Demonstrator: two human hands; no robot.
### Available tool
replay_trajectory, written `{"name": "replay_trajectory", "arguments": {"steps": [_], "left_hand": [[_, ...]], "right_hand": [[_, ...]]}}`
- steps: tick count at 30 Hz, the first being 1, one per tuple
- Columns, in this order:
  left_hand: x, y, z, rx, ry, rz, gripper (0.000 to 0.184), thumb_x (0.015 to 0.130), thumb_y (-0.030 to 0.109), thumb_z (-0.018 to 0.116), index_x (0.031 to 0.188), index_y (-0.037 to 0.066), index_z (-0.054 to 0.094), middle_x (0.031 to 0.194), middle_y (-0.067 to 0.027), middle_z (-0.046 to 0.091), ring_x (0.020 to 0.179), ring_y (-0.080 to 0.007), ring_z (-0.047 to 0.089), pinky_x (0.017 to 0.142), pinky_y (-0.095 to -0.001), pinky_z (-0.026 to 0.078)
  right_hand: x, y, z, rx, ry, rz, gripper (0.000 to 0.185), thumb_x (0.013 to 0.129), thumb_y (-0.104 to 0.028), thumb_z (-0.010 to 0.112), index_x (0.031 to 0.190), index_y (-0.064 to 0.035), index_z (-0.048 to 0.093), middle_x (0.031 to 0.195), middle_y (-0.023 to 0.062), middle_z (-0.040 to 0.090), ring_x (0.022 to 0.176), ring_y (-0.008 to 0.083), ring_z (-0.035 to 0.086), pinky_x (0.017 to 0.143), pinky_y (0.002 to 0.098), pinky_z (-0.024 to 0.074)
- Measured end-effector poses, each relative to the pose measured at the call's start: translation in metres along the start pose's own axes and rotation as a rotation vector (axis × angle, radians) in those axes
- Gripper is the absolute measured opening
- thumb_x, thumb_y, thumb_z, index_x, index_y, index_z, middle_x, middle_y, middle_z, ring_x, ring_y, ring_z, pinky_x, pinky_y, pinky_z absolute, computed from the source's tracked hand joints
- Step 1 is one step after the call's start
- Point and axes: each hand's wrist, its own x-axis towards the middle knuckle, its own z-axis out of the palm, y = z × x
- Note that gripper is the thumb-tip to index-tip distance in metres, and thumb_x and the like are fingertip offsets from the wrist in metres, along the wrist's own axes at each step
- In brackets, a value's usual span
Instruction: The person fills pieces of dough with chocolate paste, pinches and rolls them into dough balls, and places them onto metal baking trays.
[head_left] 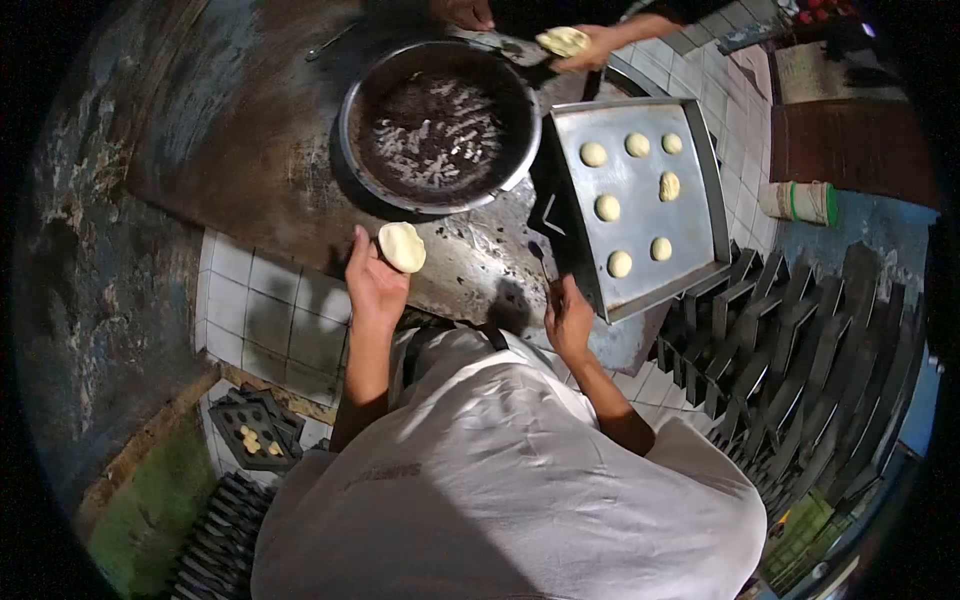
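A flattened piece of pale dough (402, 247) rests on the fingers of my left hand (377, 288), palm up, with the thumb raised beside it. My right hand (569, 318) is closed round the handle of a small spoon (540, 258), whose dark bowl points away from me. Ahead stands a large round pan (522, 180) with dark filling (440, 135) low inside, scraped in streaks. To its right a metal tray (640, 292) holds several dough balls (607, 207), one of them (669, 186) rougher in shape.
Across the table, another person's hand (597, 48) holds a piece of dough (563, 41); a second hand (466, 13) shows beside it. Dark stacked trays (790, 350) stand at right, more (215, 540) at lower left. Two white tubs (797, 201) are at far right.
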Motion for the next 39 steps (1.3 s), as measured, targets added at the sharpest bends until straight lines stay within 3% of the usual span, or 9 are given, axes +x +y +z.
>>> {"name": "replay_trajectory", "arguments": {"steps": [5,7,11,15,18,22,24,29,39], "left_hand": [[0.039,0.049,-0.013,0.012,0.058,0.067,0.033,0.104,0.025,0.056,0.126,0.001,0.059,0.127,-0.0124,0.065,0.121,-0.0269,0.061,0.109,-0.0432,0.046],[0.048,0.065,-0.013,0.024,0.095,0.08,0.029,0.102,0.023,0.061,0.123,0.002,0.059,0.125,-0.0095,0.065,0.12,-0.0234,0.061,0.106,-0.0407,0.047],[0.054,0.095,-0.031,-0.011,0.135,0.11,0.028,0.1,0.021,0.063,0.121,0.003,0.061,0.122,-0.0103,0.068,0.116,-0.024,0.064,0.105,-0.0406,0.049],[0.059,0.114,-0.057,-0.036,0.165,0.137,0.029,0.101,0.022,0.061,0.122,0.002,0.063,0.123,-0.0132,0.069,0.117,-0.0277,0.065,0.104,-0.0446,0.051],[0.058,0.12,-0.057,-0.035,0.164,0.125,0.029,0.1,0.023,0.063,0.12,0.004,0.062,0.12,-0.0116,0.07,0.114,-0.025,0.065,0.103,-0.0418,0.05],[0.063,0.12,-0.048,-0.101,0.082,0.142,0.029,0.101,0.025,0.061,0.12,0.003,0.062,0.122,-0.0126,0.069,0.116,-0.0272,0.065,0.105,-0.0444,0.05],[0.066,0.115,-0.039,-0.1,0.082,0.137,0.031,0.102,0.024,0.06,0.123,0.001,0.061,0.125,-0.014,0.068,0.118,-0.0289,0.064,0.107,-0.0461,0.049],[0.058,0.083,0.003,-0.031,0.028,0.081,0.03,0.102,0.022,0.059,0.125,0.001,0.06,0.124,-0.0136,0.068,0.118,-0.0279,0.063,0.108,-0.0444,0.047],[0.01,-0.068,0.051,-0.111,-0.233,-0.225,0.032,0.106,0.024,0.052,0.125,-0.001,0.058,0.125,-0.0124,0.064,0.118,-0.0252,0.061,0.107,-0.0444,0.047]], "right_hand": [[0.152,-0.126,0.038,-0.192,0.222,-0.397,0.025,0.084,-0.003,0.064,0.108,-0.0079,0.06,0.103,0.0177,0.066,0.095,0.0392,0.066,0.077,0.047,0.0551],[0.213,-0.157,0.064,-0.302,-0.029,-0.375,0.023,0.092,-0.01,0.057,0.114,-0.0104,0.063,0.107,0.0159,0.067,0.098,0.0348,0.067,0.075,0.0435,0.0585],[0.275,-0.165,0.126,-0.41,-0.099,-0.374,0.03,0.093,-0.017,0.058,0.122,-0.0129,0.066,0.105,0.0165,0.068,0.097,0.0342,0.069,0.077,0.0469,0.0572],[0.293,-0.156,0.154,-0.475,-0.076,-0.417,0.026,0.1,-0.021,0.047,0.115,-0.0151,0.068,0.113,0.0172,0.068,0.095,0.0328,0.071,0.07,0.045,0.0607],[0.301,-0.147,0.161,-0.465,-0.259,-0.347,0.023,0.095,-0.02,0.053,0.105,-0.0075,0.07,0.098,0.0204,0.072,0.087,0.0374,0.072,0.07,0.0473,0.0603],[0.305,-0.12,0.164,-0.42,-0.172,-0.442,0.025,0.102,-0.024,0.056,0.092,-0.0043,0.069,0.083,0.0164,0.069,0.069,0.0354,0.067,0.066,0.0471,0.053],[0.31,-0.108,0.154,0.565,-0.633,-0.297,0.021,0.099,-0.02,0.067,0.083,-0.0057,0.064,0.073,0.0053,0.064,0.06,0.0172,0.058,0.056,0.034,0.0452],[0.236,-0.154,0.037,0.848,-0.867,-0.021,0.023,0.096,-0.019,0.072,0.079,-0.0086,0.061,0.07,-0.0035,0.058,0.059,0.0042,0.047,0.052,0.0245,0.0344],[0.067,-0.037,0.019,0.921,-0.301,0.019,0.021,0.085,-0.01,0.082,0.08,-0.0056,0.063,0.083,-0.0008,0.066,0.077,0.007,0.056,0.073,0.0269,0.0469]]}}
